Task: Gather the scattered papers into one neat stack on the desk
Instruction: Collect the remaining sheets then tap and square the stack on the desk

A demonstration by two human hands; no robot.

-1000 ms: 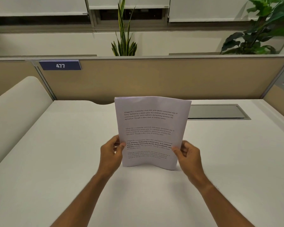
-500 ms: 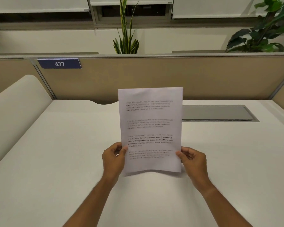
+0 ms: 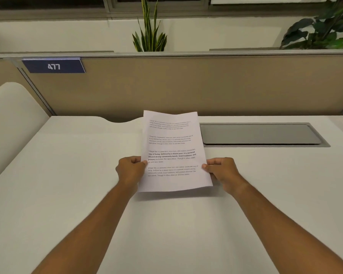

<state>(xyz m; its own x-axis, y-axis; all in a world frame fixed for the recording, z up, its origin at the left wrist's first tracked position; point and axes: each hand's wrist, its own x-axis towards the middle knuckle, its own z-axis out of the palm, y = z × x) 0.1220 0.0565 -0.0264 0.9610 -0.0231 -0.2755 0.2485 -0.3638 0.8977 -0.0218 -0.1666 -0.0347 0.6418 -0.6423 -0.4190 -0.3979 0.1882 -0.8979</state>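
A stack of white printed papers (image 3: pixel 172 147) is held over the middle of the white desk (image 3: pixel 67 175), tilted back and low, its near edge just above the surface with a shadow under it. My left hand (image 3: pixel 130 171) pinches the stack's left edge, thumb on top. My right hand (image 3: pixel 221 170) pinches the right edge the same way. How many sheets the stack holds cannot be told. No loose sheets show elsewhere on the desk.
A grey cable hatch (image 3: pixel 259 134) is set into the desk right of the papers. A beige partition (image 3: pixel 206 86) with a blue "477" sign (image 3: pixel 53 66) closes the far side. A curved white divider (image 3: pixel 10 119) stands at the left. Plants rise behind the partition.
The stack stood upright on its bottom edge, then was lifted. Now it is tilted back and lowered toward the desk. Both hands have kept their grip on its sides.
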